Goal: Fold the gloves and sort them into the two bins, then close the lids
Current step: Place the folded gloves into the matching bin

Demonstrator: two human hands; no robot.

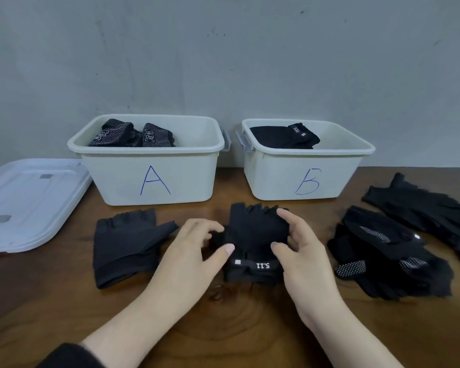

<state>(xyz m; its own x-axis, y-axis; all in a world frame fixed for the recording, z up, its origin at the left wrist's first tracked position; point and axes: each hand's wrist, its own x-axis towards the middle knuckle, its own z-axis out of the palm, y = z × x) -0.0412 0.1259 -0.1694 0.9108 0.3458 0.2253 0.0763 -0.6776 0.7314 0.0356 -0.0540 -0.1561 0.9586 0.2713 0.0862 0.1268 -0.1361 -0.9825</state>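
While both bins stand open, left hand (197,248) and right hand (298,245) pinch glove (252,235)

The left bin (149,179) bears a blue handwritten "A"; the right bin (303,179) a blue "B". The glove (255,235) on the desk reads "5.11" upside down on its wrist strap.

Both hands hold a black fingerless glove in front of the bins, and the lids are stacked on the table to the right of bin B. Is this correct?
Not quite. The head view shows the lids stacked left of bin A, not right of bin B. The rest holds: left hand and right hand hold the glove.
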